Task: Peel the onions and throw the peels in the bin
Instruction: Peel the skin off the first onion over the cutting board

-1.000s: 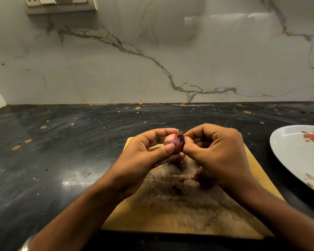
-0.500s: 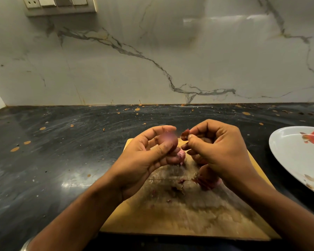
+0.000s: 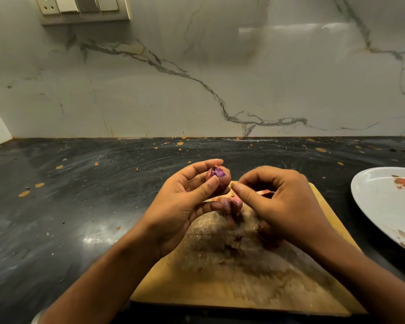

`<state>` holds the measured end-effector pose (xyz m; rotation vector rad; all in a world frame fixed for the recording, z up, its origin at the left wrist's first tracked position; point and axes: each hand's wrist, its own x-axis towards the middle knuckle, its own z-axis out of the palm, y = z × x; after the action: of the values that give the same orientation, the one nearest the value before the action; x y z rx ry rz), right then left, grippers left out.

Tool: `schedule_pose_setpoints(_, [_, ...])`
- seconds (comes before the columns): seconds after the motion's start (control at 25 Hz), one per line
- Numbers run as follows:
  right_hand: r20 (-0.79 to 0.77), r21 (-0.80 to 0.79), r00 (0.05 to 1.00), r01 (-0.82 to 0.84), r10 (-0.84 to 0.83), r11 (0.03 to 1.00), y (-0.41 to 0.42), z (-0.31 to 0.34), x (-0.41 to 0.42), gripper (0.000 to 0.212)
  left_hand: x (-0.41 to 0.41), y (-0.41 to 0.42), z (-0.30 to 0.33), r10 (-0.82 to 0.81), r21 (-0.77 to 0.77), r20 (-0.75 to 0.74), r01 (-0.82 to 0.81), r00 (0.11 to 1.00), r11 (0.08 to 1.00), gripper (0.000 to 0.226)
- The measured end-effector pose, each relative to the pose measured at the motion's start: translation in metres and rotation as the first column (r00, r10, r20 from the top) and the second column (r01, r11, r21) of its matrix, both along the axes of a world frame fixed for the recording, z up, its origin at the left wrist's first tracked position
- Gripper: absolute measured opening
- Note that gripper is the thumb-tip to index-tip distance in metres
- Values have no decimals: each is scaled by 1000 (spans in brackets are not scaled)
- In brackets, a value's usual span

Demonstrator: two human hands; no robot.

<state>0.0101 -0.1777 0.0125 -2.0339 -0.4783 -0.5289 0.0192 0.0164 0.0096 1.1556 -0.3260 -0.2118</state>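
My left hand (image 3: 180,206) has its thumb and fingers curled round a small onion (image 3: 219,180), held up over the far end of the cutting board (image 3: 255,288). My right hand (image 3: 283,204) is just beside it, pinching a strip of peel (image 3: 264,192). The onion looks light and firm, probably slick once bare. The skin is thin and tears easily, so I'd grab it by the loose purple flap on top.

The scene is dim and warm-toned, with soft glare streaks on the glossy white marble-veined wall (image 3: 278,28) at one o'clock and a bright sheen on the dark speckled stone counter (image 3: 92,240) at eight o'clock. Wide-angle distortion bows the edges, and the worn wooden cutting board (image 3: 243,284) looks smeared and soft.
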Motion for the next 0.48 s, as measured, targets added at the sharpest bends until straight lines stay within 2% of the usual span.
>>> schedule_pose_setpoints(0.16, [-90,223,991,-73,95,972,0,-1,0,11,0,-4,-6,9,76,39,-12,999,997,40])
schedule_pose_setpoints(0.48, [-178,210,969,-133,171,969,-5,9,-2,9,-2,-4,-7,66,169,160,-93,985,981,39])
